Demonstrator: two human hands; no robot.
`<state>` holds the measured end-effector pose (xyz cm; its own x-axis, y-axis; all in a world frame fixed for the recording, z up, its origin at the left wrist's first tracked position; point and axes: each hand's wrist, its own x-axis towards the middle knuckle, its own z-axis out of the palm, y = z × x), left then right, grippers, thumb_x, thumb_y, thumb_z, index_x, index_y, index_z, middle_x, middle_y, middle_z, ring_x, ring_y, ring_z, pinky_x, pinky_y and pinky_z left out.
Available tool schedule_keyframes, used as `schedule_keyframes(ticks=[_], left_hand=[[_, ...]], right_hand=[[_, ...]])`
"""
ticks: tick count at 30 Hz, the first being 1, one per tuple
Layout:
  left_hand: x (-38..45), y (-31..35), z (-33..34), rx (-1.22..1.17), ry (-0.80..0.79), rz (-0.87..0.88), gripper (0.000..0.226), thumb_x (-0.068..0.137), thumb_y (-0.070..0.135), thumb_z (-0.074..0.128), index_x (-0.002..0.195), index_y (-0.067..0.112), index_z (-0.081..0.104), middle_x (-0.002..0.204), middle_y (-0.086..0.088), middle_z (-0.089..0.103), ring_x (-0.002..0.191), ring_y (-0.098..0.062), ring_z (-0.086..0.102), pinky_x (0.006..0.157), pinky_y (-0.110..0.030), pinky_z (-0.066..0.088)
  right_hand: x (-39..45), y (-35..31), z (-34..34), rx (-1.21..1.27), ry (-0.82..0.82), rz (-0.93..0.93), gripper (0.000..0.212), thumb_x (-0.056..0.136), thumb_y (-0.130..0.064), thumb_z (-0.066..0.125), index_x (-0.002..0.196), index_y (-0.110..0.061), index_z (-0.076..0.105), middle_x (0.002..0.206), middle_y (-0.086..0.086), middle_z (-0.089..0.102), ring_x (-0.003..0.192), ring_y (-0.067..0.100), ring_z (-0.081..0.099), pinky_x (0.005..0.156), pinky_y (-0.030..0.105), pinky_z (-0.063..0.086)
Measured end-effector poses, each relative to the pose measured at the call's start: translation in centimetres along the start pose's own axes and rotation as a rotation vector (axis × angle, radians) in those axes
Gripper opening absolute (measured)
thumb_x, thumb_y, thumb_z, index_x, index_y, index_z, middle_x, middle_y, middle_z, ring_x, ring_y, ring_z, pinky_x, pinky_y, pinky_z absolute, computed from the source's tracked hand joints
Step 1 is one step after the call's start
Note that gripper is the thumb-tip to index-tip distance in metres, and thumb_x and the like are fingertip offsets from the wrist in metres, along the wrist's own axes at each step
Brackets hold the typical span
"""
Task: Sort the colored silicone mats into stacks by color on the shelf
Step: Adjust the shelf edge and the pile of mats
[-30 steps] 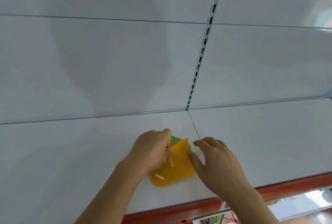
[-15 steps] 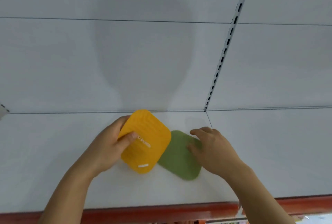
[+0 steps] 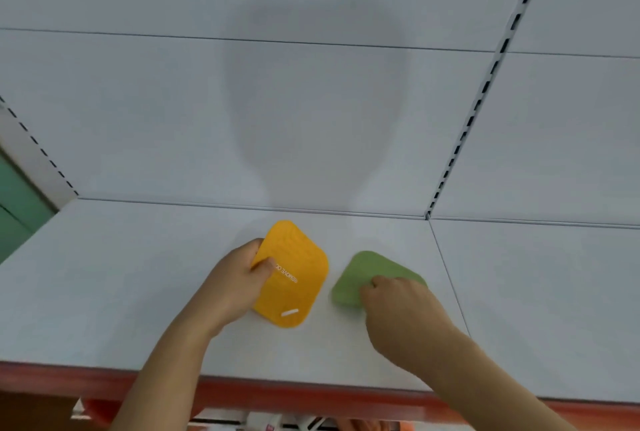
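Observation:
A yellow-orange silicone mat (image 3: 298,275) with white print lies on the white shelf (image 3: 121,292), near the middle. My left hand (image 3: 239,283) grips its left edge, thumb on top. To its right, a gap apart, a green mat (image 3: 367,271) lies flat on the shelf. My right hand (image 3: 398,302) rests on the green mat's near right part, fingers bent down onto it and covering that corner.
The shelf has a red front edge (image 3: 311,392). A white back panel rises behind, with a slotted upright (image 3: 485,84) at the right and another at the far left. A seam (image 3: 446,275) divides the shelf just right of the green mat.
The two mats have come apart: the yellow one no longer overlaps the green one. My right hand now sits on top of the green mat, and the view has shifted left.

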<state>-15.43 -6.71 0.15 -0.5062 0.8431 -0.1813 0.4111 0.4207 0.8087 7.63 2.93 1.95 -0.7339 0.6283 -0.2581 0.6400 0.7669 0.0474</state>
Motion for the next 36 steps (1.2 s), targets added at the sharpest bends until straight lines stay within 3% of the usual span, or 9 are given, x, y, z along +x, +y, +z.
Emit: schedule_keyframes(ticks=[4,6,9,12,16,21,28,33,36], left_hand=[[-0.2,-0.2,0.1,-0.068,-0.008,-0.004,0.019,0.108,0.027,0.051,0.118,0.031,0.066,0.116,0.011,0.073,0.108,-0.012,0.067,0.100,-0.043,0.053],[-0.4,-0.1,0.1,-0.161,-0.010,-0.012,0.021,0.108,0.026,0.052,0.122,0.034,0.066,0.120,0.014,0.073,0.113,-0.011,0.066,0.104,-0.045,0.052],[-0.4,0.2,0.4,-0.274,0.001,-0.021,0.024,0.107,0.026,0.055,0.124,0.037,0.067,0.121,0.015,0.074,0.116,-0.013,0.067,0.107,-0.047,0.051],[-0.1,0.4,1.0,-0.207,-0.018,-0.012,0.020,0.107,0.027,0.054,0.119,0.035,0.068,0.115,0.013,0.075,0.111,-0.013,0.069,0.103,-0.047,0.053],[-0.1,0.6,1.2,-0.152,-0.041,-0.005,0.020,0.106,0.026,0.055,0.118,0.037,0.066,0.117,0.015,0.073,0.109,-0.011,0.067,0.098,-0.041,0.053],[0.4,0.3,0.9,-0.176,-0.068,-0.016,0.021,0.105,0.024,0.057,0.119,0.035,0.069,0.115,0.013,0.075,0.109,-0.014,0.069,0.101,-0.045,0.054],[1.1,0.6,1.8,-0.263,-0.105,0.034,0.022,0.101,0.023,0.062,0.115,0.036,0.073,0.108,0.013,0.079,0.106,-0.015,0.073,0.100,-0.050,0.055],[1.3,2.8,4.1,-0.277,-0.088,0.170,0.018,0.104,0.025,0.059,0.117,0.034,0.069,0.109,0.015,0.076,0.105,-0.009,0.069,0.094,-0.038,0.054],[0.7,4.4,5.7,-0.304,-0.080,0.232,0.021,0.105,0.026,0.058,0.113,0.043,0.067,0.109,0.018,0.075,0.102,-0.002,0.068,0.089,-0.033,0.052]], right_hand=[[-0.3,2.8,-0.3,0.269,0.243,0.102,0.018,0.090,-0.032,0.046,0.092,-0.023,0.062,0.079,0.003,0.067,0.075,0.029,0.065,0.062,0.035,0.049],[-0.9,3.9,-1.2,0.605,0.361,0.174,0.015,0.089,-0.032,0.053,0.081,-0.023,0.063,0.063,0.002,0.062,0.057,0.018,0.057,0.052,0.030,0.046],[-1.1,5.1,-1.5,0.906,0.410,0.277,0.013,0.090,-0.024,0.058,0.079,-0.021,0.065,0.060,-0.001,0.058,0.052,0.012,0.049,0.048,0.022,0.040],[-0.5,6.0,0.5,0.737,0.378,0.290,0.013,0.093,-0.025,0.056,0.091,-0.033,0.066,0.059,-0.004,0.063,0.055,0.016,0.061,0.050,0.030,0.051],[-0.2,6.4,2.6,0.560,0.309,0.300,0.028,0.092,-0.019,0.053,0.114,-0.033,0.063,0.063,-0.006,0.062,0.061,0.011,0.059,0.054,0.033,0.050],[-0.7,5.8,2.2,0.663,0.220,0.300,0.027,0.085,-0.019,0.056,0.103,-0.039,0.055,0.081,-0.009,0.067,0.070,0.011,0.063,0.061,0.035,0.055],[-2.9,5.5,1.4,0.685,0.212,0.381,0.011,0.084,-0.021,0.057,0.084,-0.030,0.051,0.074,-0.005,0.065,0.069,0.017,0.060,0.061,0.037,0.052],[-6.5,5.5,0.9,0.738,0.323,0.353,0.051,0.090,-0.008,0.051,0.100,-0.057,0.060,0.071,-0.013,0.070,0.059,0.012,0.063,0.052,0.030,0.053],[-9.0,6.4,1.0,0.820,0.479,0.461,0.056,0.089,-0.004,0.053,0.092,-0.059,0.065,0.069,-0.009,0.070,0.060,0.016,0.063,0.054,0.034,0.054]])
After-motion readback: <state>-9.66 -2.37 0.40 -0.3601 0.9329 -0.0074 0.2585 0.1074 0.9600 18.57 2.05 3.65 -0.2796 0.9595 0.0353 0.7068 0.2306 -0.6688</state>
